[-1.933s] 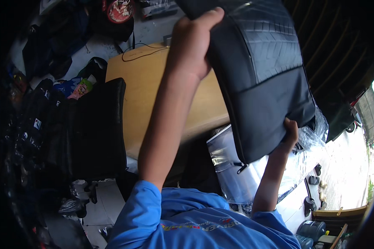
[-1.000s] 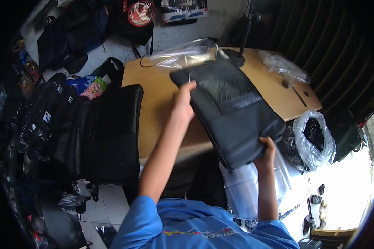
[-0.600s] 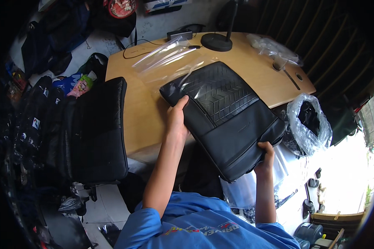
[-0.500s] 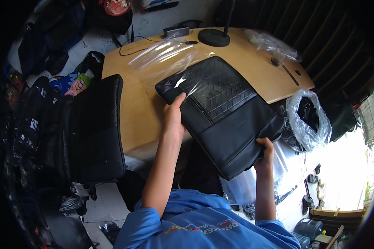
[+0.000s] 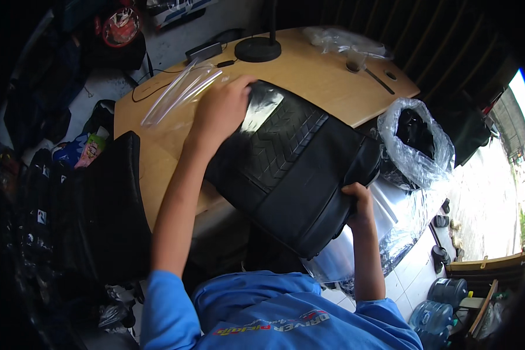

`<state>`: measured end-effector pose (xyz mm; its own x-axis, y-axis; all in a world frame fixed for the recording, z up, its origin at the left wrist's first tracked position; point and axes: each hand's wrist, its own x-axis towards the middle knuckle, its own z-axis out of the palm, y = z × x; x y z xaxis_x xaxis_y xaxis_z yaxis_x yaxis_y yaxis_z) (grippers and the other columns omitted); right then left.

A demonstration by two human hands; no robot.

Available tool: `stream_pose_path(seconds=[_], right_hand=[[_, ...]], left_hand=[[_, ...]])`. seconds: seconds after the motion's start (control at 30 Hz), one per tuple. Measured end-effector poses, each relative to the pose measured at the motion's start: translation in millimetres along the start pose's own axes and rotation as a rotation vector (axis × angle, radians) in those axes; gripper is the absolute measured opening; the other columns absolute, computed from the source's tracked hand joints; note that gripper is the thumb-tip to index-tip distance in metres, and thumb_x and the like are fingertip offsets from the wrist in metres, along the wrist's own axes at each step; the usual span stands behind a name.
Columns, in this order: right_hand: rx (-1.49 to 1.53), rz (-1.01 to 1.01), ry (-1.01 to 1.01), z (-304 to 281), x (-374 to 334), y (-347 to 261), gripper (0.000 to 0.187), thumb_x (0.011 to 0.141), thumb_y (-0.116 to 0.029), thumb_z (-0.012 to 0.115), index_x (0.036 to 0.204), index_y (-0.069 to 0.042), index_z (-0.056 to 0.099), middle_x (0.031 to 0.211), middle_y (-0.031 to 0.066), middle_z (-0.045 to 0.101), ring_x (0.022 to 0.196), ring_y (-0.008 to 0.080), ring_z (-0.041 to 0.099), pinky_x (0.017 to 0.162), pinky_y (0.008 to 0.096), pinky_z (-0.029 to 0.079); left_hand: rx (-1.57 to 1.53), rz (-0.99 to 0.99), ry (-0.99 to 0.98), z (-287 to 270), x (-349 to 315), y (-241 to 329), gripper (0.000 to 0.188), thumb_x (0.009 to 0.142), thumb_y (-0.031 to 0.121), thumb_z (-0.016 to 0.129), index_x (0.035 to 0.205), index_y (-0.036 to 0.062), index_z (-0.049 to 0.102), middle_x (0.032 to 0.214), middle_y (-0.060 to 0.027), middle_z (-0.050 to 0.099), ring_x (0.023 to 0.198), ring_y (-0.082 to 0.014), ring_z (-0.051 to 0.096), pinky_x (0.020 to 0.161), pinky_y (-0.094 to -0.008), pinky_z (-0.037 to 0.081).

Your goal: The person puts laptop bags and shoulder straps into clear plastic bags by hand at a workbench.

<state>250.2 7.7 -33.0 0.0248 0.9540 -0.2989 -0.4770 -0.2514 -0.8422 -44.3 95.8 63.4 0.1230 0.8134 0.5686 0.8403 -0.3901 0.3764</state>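
A black backpack point(image 5: 297, 169) with a chevron-patterned panel is held at a slant over the near edge of the table. Clear plastic point(image 5: 265, 108) lies glossy over its top end, and loose folds of plastic film point(image 5: 184, 90) stick out beyond it on the left. My left hand point(image 5: 224, 111) is closed over the backpack's top left corner, where the plastic is; its fingertips are partly hidden. Lower down on the right side, my right hand point(image 5: 360, 204) grips the backpack near its base, thumb on the front and the other fingers out of sight behind.
The wooden table point(image 5: 321, 81) carries a lamp base point(image 5: 258, 49), a plastic cup point(image 5: 354, 61) and bundled plastic point(image 5: 347, 42). An open clear bag point(image 5: 417, 143) with black contents stands at right. A black chair back point(image 5: 114, 204) is at left; water bottles point(image 5: 434, 312) stand at lower right.
My left hand has moved from the backpack's left side up to its top corner. The backpack has shifted slightly left with my right hand still on it. The whole view has turned somewhat.
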Motion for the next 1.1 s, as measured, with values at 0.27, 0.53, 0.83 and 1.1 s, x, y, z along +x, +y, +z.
stream_pose_path(seconds=[0.27,0.53,0.83,1.1], right_hand=[[-0.035,-0.062,-0.088,3.1,12.7,-4.7,0.046,0.064,-0.004,0.053,0.109,0.006,0.049,0.087,0.0126,0.057,0.071,0.0218,0.061,0.064,0.0327,0.053],[-0.029,-0.027,-0.085,8.7,27.0,-9.6,0.037,0.066,-0.004,0.053,0.101,0.005,0.052,0.081,0.0111,0.057,0.065,0.0205,0.061,0.060,0.0318,0.054],[0.081,0.138,-0.137,31.2,37.4,-1.4,0.031,0.069,-0.008,0.051,0.095,0.009,0.055,0.080,0.0162,0.062,0.067,0.0240,0.065,0.063,0.0331,0.057],[0.185,0.109,-0.035,26.0,40.4,13.3,0.038,0.071,-0.013,0.049,0.099,0.011,0.055,0.086,0.0191,0.064,0.071,0.0264,0.066,0.069,0.0342,0.057]], left_hand=[[-0.080,0.117,-0.684,103.3,110.2,-65.5,0.045,0.095,0.038,0.046,0.091,-0.0028,0.064,0.080,-0.0177,0.065,0.079,-0.0274,0.062,0.076,-0.0358,0.046],[-0.195,0.162,-0.738,120.6,111.5,-56.8,0.043,0.095,0.034,0.045,0.082,-0.0039,0.059,0.073,-0.0168,0.060,0.068,-0.0263,0.055,0.069,-0.0374,0.043],[-0.012,0.285,-0.377,130.6,74.7,-64.4,0.033,0.094,0.029,0.042,0.096,0.0026,0.062,0.089,-0.0170,0.063,0.082,-0.0354,0.060,0.075,-0.0424,0.044],[0.003,-0.431,0.757,-5.9,-53.3,-53.0,0.032,0.088,0.013,0.054,0.117,-0.0020,0.051,0.117,-0.0181,0.055,0.113,-0.0318,0.051,0.099,-0.0397,0.036]])
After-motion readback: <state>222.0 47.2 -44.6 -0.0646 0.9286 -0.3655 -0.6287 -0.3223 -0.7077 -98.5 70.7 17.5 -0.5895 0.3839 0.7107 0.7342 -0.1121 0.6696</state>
